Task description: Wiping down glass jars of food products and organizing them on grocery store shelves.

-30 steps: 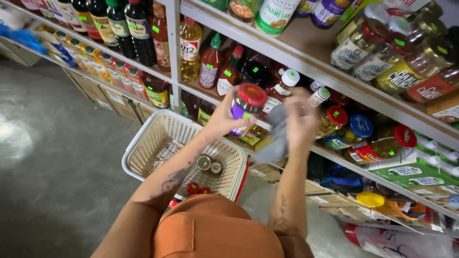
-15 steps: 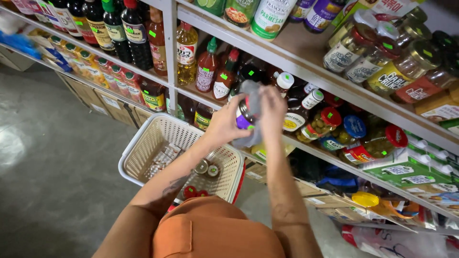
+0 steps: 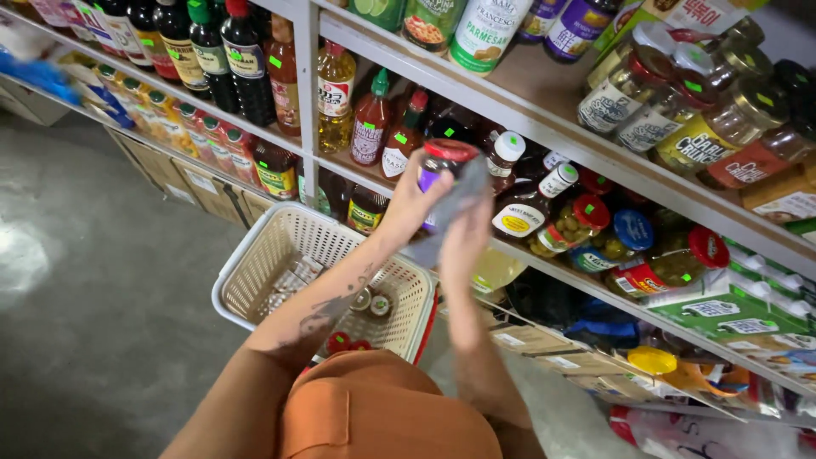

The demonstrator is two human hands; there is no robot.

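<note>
The left hand (image 3: pixel 406 204) is wrapped around a red-lidded jar (image 3: pixel 440 170), holding it up in front of the shelf (image 3: pixel 544 127). The right hand (image 3: pixel 466 223) presses a grey cloth (image 3: pixel 455 208) against the jar's side, fingers closed on it. A basket (image 3: pixel 280 255) sits below.

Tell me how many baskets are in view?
1: a cream plastic basket on the floor below the shelves, just left of the left hand holding a red-lidded jar. Others may be hidden.
</note>
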